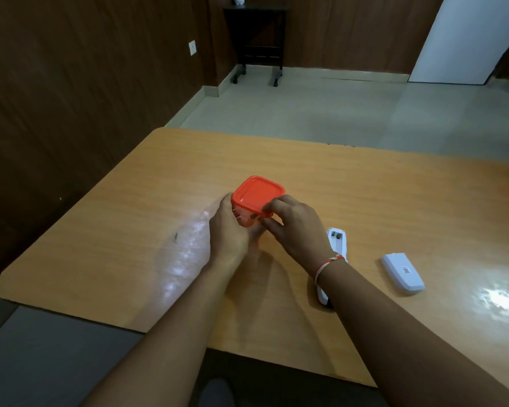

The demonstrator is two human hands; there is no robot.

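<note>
A small square orange container [246, 220] with an orange lid [257, 195] stands on the wooden table [379, 201], near its middle. My left hand [228, 227] grips the container's left side and underside. My right hand [294, 223] pinches the lid's near right corner with curled fingers. A thread band circles my right wrist.
A white remote [337, 240] lies face down with its battery bay bare, partly hidden under my right forearm. Its white battery cover [403, 274] lies to the right. Beyond the table are a tiled floor, a dark side table [256, 39] and wood-panelled walls.
</note>
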